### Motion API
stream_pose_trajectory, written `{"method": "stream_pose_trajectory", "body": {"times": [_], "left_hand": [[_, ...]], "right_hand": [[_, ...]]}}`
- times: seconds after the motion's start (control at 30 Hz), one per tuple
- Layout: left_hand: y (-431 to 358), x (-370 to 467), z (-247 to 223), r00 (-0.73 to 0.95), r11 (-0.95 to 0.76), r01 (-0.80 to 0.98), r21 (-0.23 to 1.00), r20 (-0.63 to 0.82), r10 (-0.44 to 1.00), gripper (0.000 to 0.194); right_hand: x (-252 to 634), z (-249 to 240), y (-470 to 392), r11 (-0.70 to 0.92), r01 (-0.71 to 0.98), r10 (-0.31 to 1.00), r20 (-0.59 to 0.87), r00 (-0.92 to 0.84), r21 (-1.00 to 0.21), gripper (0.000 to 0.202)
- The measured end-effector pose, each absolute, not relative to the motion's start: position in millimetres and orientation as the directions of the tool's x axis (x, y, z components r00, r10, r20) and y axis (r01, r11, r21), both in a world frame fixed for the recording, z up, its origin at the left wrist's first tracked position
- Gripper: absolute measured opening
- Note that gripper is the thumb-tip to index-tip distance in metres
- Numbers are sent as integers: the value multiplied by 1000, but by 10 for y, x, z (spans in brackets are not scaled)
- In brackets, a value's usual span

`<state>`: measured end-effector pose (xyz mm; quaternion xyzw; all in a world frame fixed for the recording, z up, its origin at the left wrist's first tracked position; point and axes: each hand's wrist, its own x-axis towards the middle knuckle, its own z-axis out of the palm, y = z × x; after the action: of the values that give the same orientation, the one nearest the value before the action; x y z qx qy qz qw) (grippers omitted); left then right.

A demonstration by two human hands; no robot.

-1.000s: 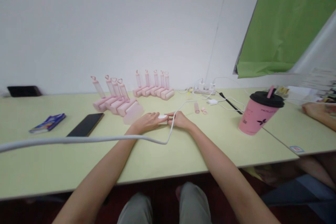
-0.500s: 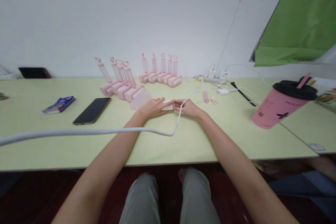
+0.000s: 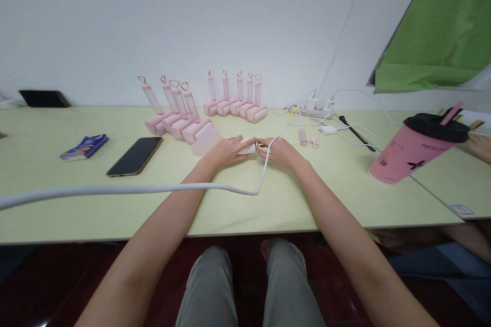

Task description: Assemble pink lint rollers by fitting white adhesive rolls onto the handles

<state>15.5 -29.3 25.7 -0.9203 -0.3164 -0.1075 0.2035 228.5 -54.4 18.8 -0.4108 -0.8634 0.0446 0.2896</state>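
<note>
At the middle of the pale yellow-green tabletop point(image 3: 245, 204), the left hand point(image 3: 227, 152) grasps a small white block-like piece point(image 3: 248, 148), while the right hand point(image 3: 282, 153) bends its fingers against the piece's 3 o'clock end, and I cannot tell whether they pinch it. From that piece, 5 heart-topped pink tubes point(image 3: 240, 87) stand on pink blocks at 12 o'clock, and 4 more heart-topped tubes point(image 3: 178, 103) stand at 10 o'clock. Toward 3 o'clock lie 1 loose pink tube point(image 3: 303, 137) and 1 heart-shaped cap point(image 3: 315, 143), with a black-lidded pink cup point(image 3: 406, 156) farther out.
</note>
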Motion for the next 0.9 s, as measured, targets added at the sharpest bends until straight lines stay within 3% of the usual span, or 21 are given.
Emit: {"method": "stream_pose_trajectory", "body": {"times": [0.2, 0.53, 0.9], "left_hand": [[-302, 196, 254, 796, -726, 604, -329, 300, 526, 53], [-277, 220, 254, 754, -729, 643, -236, 364, 547, 51], [-348, 243, 319, 735, -750, 645, -150, 390, 554, 48]], "right_hand": [[2250, 221, -589, 660, 678, 737, 453, -501, -324, 22], [2248, 275, -598, 688, 657, 700, 520, -489, -309, 20], [2249, 350, -627, 644, 759, 709, 450, -543, -100, 22]]}}
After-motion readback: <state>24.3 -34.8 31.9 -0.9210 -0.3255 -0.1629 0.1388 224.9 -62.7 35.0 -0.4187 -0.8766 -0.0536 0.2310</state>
